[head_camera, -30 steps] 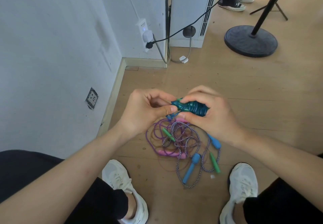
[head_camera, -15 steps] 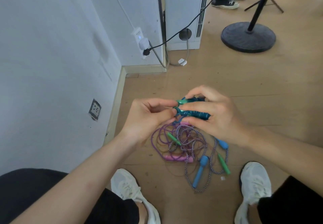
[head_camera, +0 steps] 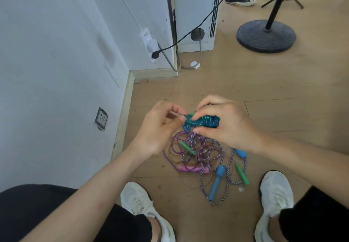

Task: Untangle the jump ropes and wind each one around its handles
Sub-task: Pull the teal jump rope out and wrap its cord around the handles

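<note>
Holding: right hand (head_camera: 226,122) grips teal rope bundle (head_camera: 205,122) above the floor, wound tight round its handles, green tip showing at its left end.
Pinching: left hand (head_camera: 156,128) nips the bundle's loose left end with thumb and fingers.
Pile: tangled ropes (head_camera: 204,151), striped and purple, on wood floor (head_camera: 264,83) under the hands, between white shoes (head_camera: 139,200); blue handle (head_camera: 216,184), green handle (head_camera: 242,174), pink handle (head_camera: 186,169) mixed in.
Room: white wall (head_camera: 47,53) left, black stand base (head_camera: 266,36) far right.

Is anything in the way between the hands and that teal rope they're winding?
Nothing visible. The right hand grips the teal rope bundle and the left hand pinches its end; the other ropes lie tangled on the floor below.
</note>
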